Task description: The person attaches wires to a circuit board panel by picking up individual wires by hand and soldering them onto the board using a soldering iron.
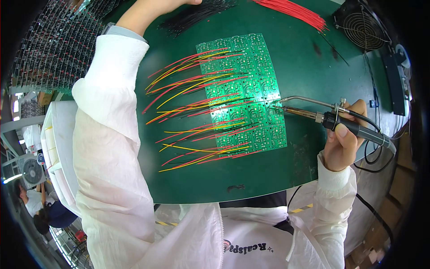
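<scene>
My right hand (344, 145) is closed round the grip of a soldering iron (354, 127). Along the iron runs a thin bent metal feed tube (309, 98), and both tips point left at the right part of a green circuit board panel (268, 85). Rows of red, yellow and black wires (192, 103) stick out from the panel to the left, their right ends lying on it. At the top edge, my left hand (154, 10) reaches over a bundle of black wires (192, 18). The frame cuts off most of its fingers, so its grip is hidden.
A bundle of red wires (295, 13) lies at the far side of the green table (309, 157). A round-grilled fan (363, 29) stands at the far right. Stacked boards (58, 40) fill the far left. A black cable (376, 215) hangs at the right, and a person (38, 204) is at the left.
</scene>
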Motion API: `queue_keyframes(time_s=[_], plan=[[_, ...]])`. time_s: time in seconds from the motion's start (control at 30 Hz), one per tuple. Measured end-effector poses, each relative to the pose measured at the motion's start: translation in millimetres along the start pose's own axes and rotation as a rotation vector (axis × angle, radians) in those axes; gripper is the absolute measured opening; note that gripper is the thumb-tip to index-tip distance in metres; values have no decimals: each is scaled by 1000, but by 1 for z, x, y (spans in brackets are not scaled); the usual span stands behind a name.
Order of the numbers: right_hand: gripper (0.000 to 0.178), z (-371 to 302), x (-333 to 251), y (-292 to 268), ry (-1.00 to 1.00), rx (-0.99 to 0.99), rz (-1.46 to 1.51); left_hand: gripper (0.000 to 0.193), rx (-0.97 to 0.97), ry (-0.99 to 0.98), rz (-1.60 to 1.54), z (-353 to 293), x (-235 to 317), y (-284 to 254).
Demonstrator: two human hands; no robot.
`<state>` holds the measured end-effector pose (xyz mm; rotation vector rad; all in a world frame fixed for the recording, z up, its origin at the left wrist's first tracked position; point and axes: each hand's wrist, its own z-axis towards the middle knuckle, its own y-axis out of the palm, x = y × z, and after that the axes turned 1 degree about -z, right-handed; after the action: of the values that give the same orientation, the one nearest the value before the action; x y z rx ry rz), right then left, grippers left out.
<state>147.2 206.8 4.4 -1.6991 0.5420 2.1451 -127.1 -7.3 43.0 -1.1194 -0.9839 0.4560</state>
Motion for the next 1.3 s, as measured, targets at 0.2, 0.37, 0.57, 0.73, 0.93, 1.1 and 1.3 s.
queue_keyframes(time_s=[0.2, 0.37, 0.57, 0.73, 0.93, 1.1, 1.3], plan=[[27, -1, -2, -2, -10, -68, -58, 12, -2, -41, -154, -7, -1, 3], [28, 0, -3, -1, -19, -61, -20, 10, 116, 116, -209, -47, 27, -18], [30, -7, -3, -15, 12, -7, -34, 10, 126, 315, -69, -152, 88, 17], [33, -18, -6, -16, -1, -21, 52, 25, 157, 302, -176, -212, 111, 47], [37, -28, -1, -26, 36, -125, 85, 27, 203, 319, -199, -213, 108, 71], [42, -30, -7, -23, 114, -103, 75, 25, 199, 333, -212, -211, 109, 72], [45, -35, -6, -15, 140, -68, 81, 24, 180, 349, -202, -212, 111, 72]])
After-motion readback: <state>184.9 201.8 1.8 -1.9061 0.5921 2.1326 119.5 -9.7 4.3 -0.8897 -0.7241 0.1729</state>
